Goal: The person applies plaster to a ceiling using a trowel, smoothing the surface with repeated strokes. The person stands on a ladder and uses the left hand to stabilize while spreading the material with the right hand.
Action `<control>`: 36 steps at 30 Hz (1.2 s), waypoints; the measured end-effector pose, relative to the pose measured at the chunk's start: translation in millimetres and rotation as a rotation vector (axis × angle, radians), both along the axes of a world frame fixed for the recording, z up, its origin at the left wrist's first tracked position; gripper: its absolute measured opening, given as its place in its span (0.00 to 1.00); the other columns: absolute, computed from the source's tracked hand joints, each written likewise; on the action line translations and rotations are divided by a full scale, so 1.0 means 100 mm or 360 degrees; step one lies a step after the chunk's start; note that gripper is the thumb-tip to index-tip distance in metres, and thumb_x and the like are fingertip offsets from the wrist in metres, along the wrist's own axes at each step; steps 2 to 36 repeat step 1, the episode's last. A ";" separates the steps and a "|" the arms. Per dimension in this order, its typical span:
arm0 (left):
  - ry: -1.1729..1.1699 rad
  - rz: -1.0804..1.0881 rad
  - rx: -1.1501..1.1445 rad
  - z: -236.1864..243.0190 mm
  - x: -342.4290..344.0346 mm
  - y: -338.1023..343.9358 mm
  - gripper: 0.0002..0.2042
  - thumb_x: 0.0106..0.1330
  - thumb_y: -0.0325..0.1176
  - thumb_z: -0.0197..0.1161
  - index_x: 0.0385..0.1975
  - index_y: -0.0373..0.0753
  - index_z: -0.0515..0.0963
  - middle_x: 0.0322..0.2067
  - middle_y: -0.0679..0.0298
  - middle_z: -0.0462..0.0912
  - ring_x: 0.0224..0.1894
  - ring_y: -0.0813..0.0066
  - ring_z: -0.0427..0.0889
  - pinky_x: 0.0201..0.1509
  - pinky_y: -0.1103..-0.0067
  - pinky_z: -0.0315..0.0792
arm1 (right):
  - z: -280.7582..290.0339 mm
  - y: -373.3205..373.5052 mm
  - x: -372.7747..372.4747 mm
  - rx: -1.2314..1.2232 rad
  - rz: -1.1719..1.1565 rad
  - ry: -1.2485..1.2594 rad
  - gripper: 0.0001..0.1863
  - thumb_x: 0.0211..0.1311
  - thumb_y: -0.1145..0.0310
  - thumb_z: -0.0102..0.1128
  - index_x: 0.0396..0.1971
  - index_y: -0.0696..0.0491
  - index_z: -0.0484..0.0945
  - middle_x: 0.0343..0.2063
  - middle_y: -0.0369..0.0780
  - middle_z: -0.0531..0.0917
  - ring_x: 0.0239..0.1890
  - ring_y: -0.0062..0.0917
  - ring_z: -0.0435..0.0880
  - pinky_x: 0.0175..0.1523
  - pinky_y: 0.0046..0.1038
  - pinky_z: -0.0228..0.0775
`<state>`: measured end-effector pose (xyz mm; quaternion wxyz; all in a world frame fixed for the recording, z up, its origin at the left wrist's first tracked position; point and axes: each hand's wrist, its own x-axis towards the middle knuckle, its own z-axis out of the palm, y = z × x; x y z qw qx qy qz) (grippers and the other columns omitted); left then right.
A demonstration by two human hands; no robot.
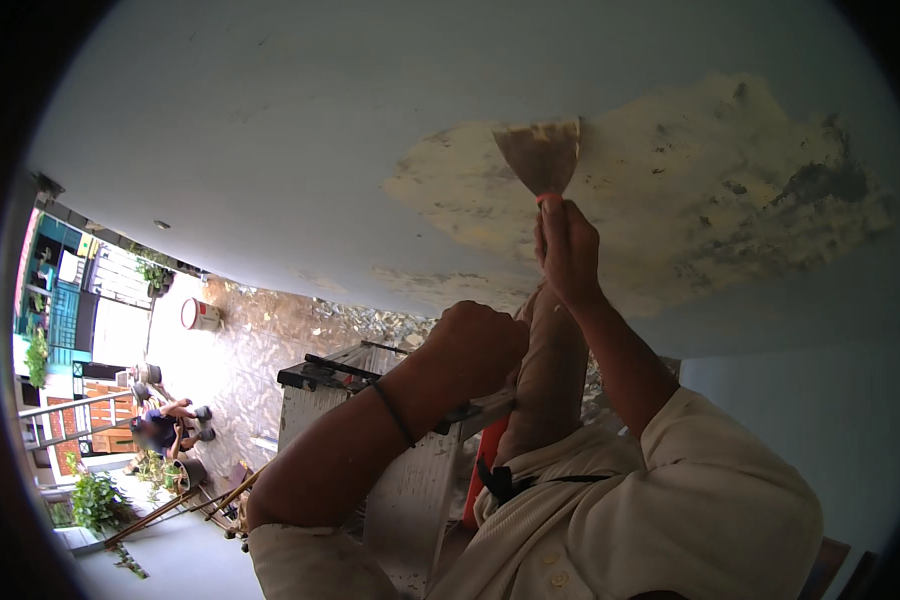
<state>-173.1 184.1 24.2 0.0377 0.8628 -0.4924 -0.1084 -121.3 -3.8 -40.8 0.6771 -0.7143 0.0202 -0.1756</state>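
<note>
My right hand (570,250) is closed round the handle of a putty knife (542,160), its thumb along the handle near the neck. The knife's wide, stained blade points up and lies over a cream, rough patch (670,190) in the pale blue-grey painted surface (300,130). Grey smears and dark marks show on this patch, mostly toward its right end. Lower and to the left, my left hand (475,345) is closed in a fist, with a dark band on the wrist. Its fingers face away, so anything inside them is hidden.
Below my arms stands a paint-spotted ladder-like stand (405,500) with a black-edged top (315,374). Pale flakes (370,322) litter the ground. Farther left are a white and red bucket (200,314), a seated person (175,428), a leaning ladder (78,408), potted plants (100,500) and long poles (160,515).
</note>
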 end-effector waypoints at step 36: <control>0.0004 0.0025 -0.0010 0.01 -0.01 0.00 0.10 0.53 0.39 0.75 0.29 0.40 0.87 0.25 0.58 0.90 0.31 0.58 0.92 0.31 0.68 0.83 | 0.18 0.03 0.07 0.0053 0.0051 -0.0016 0.22 0.85 0.52 0.48 0.40 0.57 0.78 0.19 0.32 0.73 0.15 0.14 0.68 0.20 0.21 0.61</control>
